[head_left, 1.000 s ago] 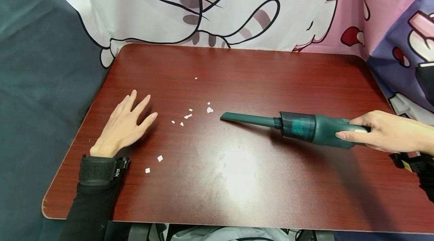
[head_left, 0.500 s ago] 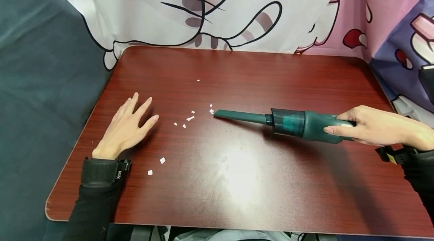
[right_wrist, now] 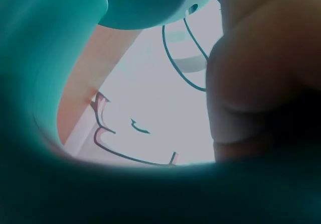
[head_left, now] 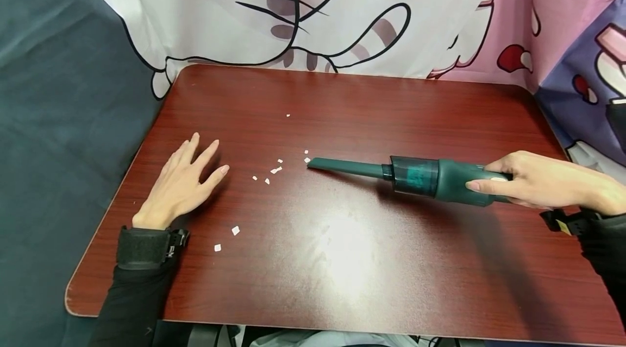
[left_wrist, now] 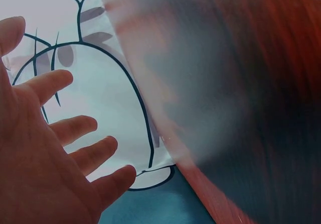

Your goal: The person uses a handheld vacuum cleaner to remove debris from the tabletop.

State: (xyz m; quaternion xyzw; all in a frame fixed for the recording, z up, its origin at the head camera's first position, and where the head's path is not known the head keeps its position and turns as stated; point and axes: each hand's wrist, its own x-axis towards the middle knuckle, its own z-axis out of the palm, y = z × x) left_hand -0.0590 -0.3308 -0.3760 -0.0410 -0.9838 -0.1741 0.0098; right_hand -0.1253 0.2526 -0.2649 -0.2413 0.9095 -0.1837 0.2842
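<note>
My right hand [head_left: 538, 180] grips the handle of a dark green handheld vacuum cleaner [head_left: 457, 181] on the right of the head view. Its long flat nozzle [head_left: 347, 166] points left, the tip right at a small white paper scrap [head_left: 307, 160]. In the right wrist view the vacuum's green handle [right_wrist: 35, 83] fills the near side, with curled fingers [right_wrist: 266, 73] at the right. My left hand [head_left: 181, 184] lies over the table's left part, fingers spread and holding nothing. Several more white paper scraps [head_left: 276, 170] lie between that hand and the nozzle.
The reddish-brown wooden table [head_left: 415, 282] has rounded corners. Two larger scraps [head_left: 236, 231] lie nearer its front edge, and a tiny one [head_left: 288, 115] farther back. A cartoon-printed cloth [head_left: 352, 26] hangs behind. Dark teal fabric [head_left: 73, 119] covers the left side.
The vacuum has moved left with my right hand, its nozzle tip reaching the nearest scraps; the larger scrap there now shows smaller. My left hand stays in place, while the head view has shifted slightly.
</note>
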